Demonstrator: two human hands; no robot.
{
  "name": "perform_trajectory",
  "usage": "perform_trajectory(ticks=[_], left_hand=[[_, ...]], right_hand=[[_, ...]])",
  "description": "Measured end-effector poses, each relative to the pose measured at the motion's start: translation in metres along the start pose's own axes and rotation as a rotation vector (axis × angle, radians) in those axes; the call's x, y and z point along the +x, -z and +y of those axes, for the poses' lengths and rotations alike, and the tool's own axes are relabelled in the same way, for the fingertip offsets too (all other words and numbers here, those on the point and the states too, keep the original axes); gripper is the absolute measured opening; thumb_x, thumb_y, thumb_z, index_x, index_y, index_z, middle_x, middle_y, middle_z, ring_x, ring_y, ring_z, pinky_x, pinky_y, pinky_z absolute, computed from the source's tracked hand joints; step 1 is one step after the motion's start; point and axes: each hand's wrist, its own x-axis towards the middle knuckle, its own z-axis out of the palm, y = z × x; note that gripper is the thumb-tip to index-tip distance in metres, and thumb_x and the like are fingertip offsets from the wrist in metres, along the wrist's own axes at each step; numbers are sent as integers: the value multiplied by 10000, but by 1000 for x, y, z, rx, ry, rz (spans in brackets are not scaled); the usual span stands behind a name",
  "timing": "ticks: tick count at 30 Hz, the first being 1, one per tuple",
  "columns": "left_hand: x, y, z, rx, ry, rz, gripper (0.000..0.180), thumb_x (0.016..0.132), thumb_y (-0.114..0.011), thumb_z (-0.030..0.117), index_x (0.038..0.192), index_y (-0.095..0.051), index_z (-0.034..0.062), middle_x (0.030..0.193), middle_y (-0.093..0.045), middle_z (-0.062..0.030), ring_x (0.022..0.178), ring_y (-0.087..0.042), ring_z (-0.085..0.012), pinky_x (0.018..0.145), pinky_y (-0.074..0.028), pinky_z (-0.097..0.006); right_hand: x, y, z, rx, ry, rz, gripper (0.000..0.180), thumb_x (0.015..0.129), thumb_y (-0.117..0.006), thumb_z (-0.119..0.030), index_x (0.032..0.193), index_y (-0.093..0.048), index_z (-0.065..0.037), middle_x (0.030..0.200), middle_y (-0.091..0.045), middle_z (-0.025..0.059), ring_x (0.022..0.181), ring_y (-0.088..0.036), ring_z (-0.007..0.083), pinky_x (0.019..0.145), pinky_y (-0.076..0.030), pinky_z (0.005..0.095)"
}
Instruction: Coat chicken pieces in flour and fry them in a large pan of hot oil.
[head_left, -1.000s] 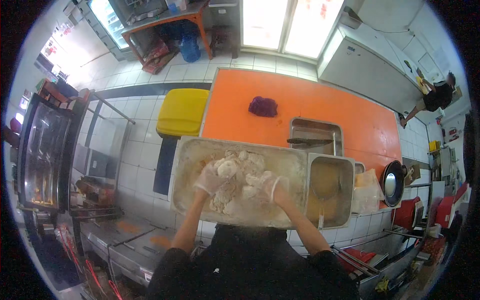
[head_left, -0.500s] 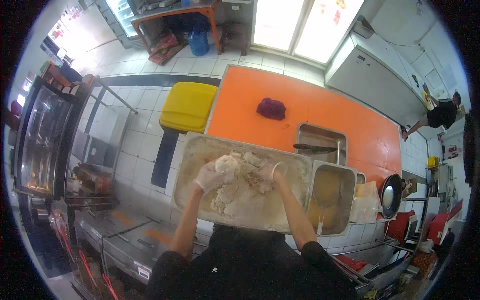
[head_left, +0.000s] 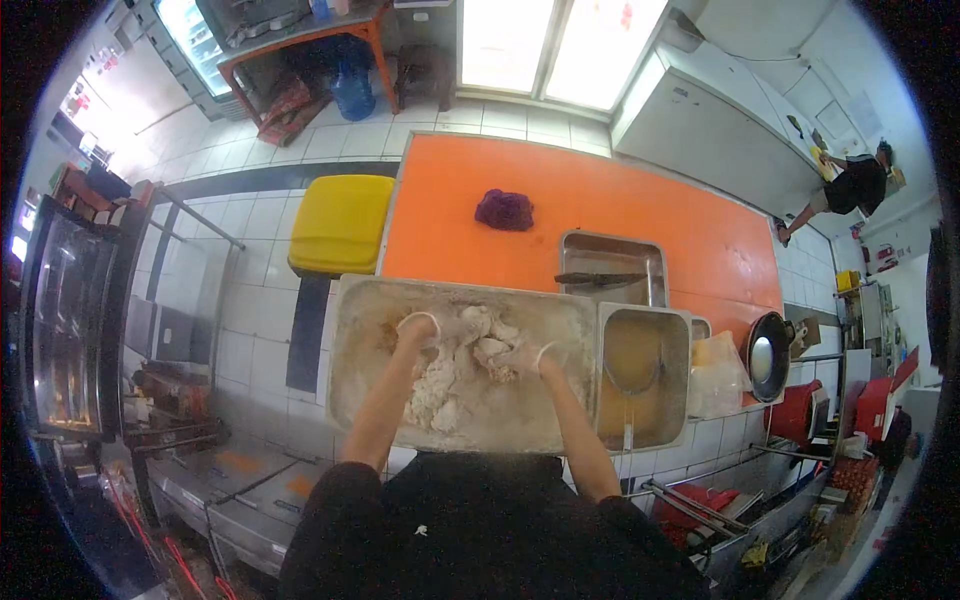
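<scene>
A large metal tray (head_left: 343, 385) of white flour sits in front of me, with several lumpy flour-coated pieces (head_left: 433, 385) heaped in its middle. I cannot make out what is under the coating. My left hand (head_left: 440, 331), in a thin see-through glove, reaches down into the flour at the left of the heap. Its fingers blend with the powder, so their grip is hidden. On the heap's right side, my gloved right hand (head_left: 522, 356) curls round a flour-coated lump (head_left: 491, 351).
Right of the tray stands a deep metal pan (head_left: 688, 385) of cloudy yellowish liquid with a wire strainer (head_left: 634, 372). Behind lie another metal pan (head_left: 655, 262) with tongs, a purple bundle (head_left: 504, 210) on the orange table (head_left: 440, 180), and a yellow bin (head_left: 342, 222). A person (head_left: 858, 187) stands far right.
My left hand has turned over and gone down into the flour from a raised position with a coated piece. My right hand stays at the heap. The whole view has shifted slightly.
</scene>
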Motion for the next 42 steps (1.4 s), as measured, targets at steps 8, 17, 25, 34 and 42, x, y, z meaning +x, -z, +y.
perform_trajectory(ticks=[8,17,25,34,42], left_hand=[[123,-55,-124,125,259,608,302,848,-530,286,1072,-597,95,1075,-600,-94,998,-571,-209,859,-450,-353],[72,57,-90,1125,-44,169,273,733,-595,240,943,-680,88,1040,-646,-131,939,-614,-267,757,-482,-430],[-45,-84,142,878,-255,570,293,735,-597,250,976,-677,104,1090,-633,-121,981,-606,-255,778,-482,-422],[-165,-74,44,651,-134,663,320,735,-603,285,985,-672,96,1113,-632,-99,1027,-601,-228,818,-482,-407],[-66,-57,-49,217,109,708,202,720,-627,235,881,-704,141,948,-676,-79,857,-652,-247,724,-512,-411]], right_hand=[[-21,-11,-43,90,71,230,551,741,-672,-449,1148,-576,-90,1063,-618,188,983,-580,358,834,-471,448],[21,13,-8,35,196,-330,474,823,-550,-438,1151,-576,-96,1113,-599,189,1022,-581,299,837,-476,373],[64,-59,123,-455,-151,21,296,803,-563,-256,1033,-637,-86,1041,-615,203,934,-611,297,747,-479,417],[-42,56,-46,-266,17,-434,534,785,-602,-370,1226,-532,-77,1278,-505,165,1116,-519,326,948,-396,426],[61,-25,-14,-230,226,-442,519,760,-602,-417,1123,-599,-47,1151,-588,156,1016,-572,324,866,-454,385]])
